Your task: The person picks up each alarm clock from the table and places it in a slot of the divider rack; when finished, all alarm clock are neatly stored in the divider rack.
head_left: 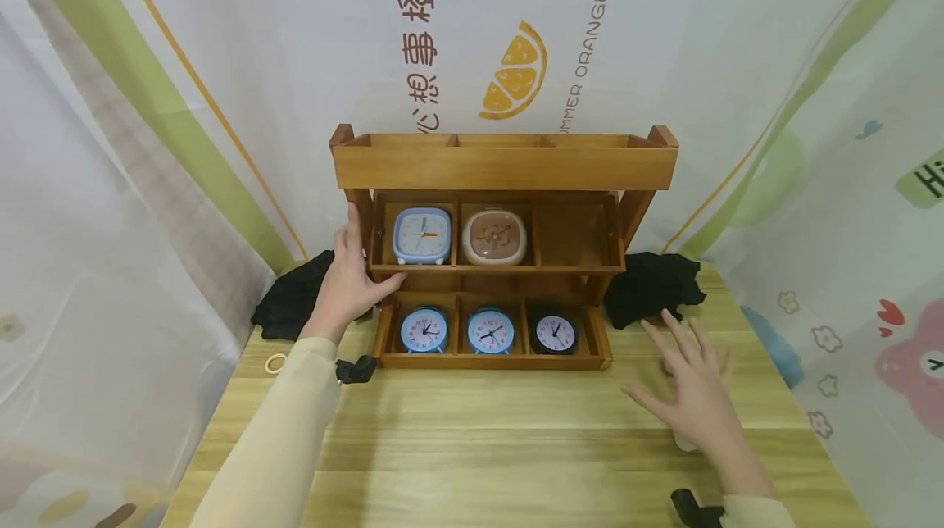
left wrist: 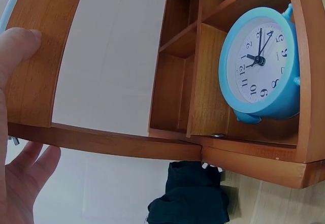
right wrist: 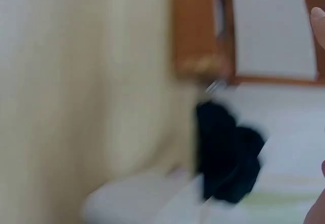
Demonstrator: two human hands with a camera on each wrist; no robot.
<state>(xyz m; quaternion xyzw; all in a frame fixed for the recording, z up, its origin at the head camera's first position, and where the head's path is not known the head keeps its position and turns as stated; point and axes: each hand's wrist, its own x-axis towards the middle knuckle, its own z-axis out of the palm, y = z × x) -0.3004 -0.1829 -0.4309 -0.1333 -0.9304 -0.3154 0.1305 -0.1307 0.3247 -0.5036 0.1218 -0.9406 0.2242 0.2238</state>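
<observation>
A tiered wooden rack [head_left: 509, 167] with divided trays stands at the back of the table. My left hand [head_left: 350, 286] grips its left side, thumb in front and fingers behind the side post, as the left wrist view shows. On the middle tier sit a blue square clock [head_left: 422, 234] and a beige rounded clock [head_left: 494, 237]. Below them are two light-blue round alarm clocks [head_left: 424, 331] and a black round clock [head_left: 555, 334]. With fingers spread, my right hand [head_left: 696, 393] hovers at the table's right, over a pale thing [head_left: 684, 440] mostly hidden beneath it.
Black cloths [head_left: 295, 298] lie on both sides of the rack. A small wooden ring [head_left: 275, 363] rests near the table's left edge. Printed white curtains [head_left: 295, 36] hang behind and on both sides. The right wrist view is blurred.
</observation>
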